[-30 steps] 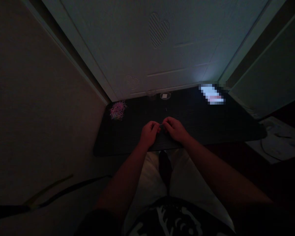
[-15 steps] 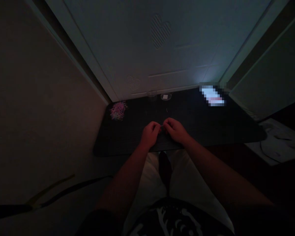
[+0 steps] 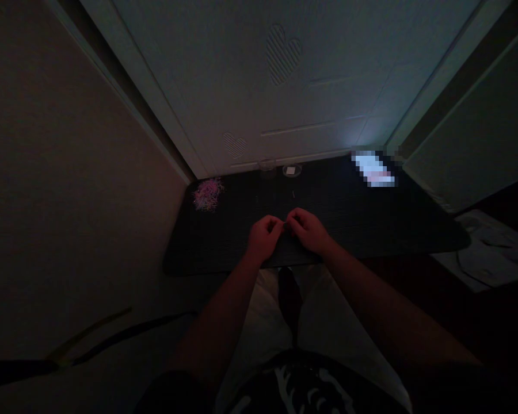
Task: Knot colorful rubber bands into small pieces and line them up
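Observation:
My left hand (image 3: 262, 238) and my right hand (image 3: 307, 230) are above the front of a dark table (image 3: 354, 227), fingertips nearly meeting. Both are closed in a pinch on one thin strip, mostly hidden by the fingers now; it showed pale between them earlier. A little beyond my fingers, a tiny thin piece (image 3: 293, 194) lies on the tabletop. Toward the far left corner is a loose pile of thin pink and purple strips (image 3: 208, 195). The light is too dim to tell their material.
Along the back edge stand a clear round container (image 3: 267, 169) and a shallow clear dish (image 3: 298, 172) with a white square in it. A lit, pixelated screen (image 3: 373, 168) lies at the back right. Behind the table rises a pale panel (image 3: 336, 46) with heart reliefs.
My fingertips have drawn closer together, so less of the strip shows between them. The view has shifted slightly; the things on the table stay where they were.

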Tool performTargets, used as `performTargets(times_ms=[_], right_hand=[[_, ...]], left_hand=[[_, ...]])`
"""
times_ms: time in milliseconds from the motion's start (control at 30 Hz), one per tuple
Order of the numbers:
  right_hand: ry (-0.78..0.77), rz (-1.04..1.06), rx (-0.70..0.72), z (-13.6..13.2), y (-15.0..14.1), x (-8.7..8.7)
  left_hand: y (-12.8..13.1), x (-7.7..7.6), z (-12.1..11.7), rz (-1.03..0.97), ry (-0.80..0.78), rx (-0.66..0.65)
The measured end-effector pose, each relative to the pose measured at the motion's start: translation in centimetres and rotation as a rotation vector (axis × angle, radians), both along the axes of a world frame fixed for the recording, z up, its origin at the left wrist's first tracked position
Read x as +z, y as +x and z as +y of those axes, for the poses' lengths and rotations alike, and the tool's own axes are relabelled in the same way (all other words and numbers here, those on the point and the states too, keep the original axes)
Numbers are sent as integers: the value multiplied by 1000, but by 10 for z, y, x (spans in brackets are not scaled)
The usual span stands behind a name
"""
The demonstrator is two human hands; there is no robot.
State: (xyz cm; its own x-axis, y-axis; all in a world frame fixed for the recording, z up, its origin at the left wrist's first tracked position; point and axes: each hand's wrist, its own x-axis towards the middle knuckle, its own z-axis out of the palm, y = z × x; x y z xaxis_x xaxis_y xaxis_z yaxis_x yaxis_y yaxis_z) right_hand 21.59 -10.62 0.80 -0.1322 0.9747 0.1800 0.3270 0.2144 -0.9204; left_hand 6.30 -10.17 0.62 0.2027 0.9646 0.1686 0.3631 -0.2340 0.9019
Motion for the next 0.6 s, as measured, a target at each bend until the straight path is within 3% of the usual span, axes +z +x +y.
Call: performTargets(times_ms=[600], right_hand=[[72, -49, 25, -1, 2, 0]], left_hand=[[-1, 1, 0, 8, 4, 12]])
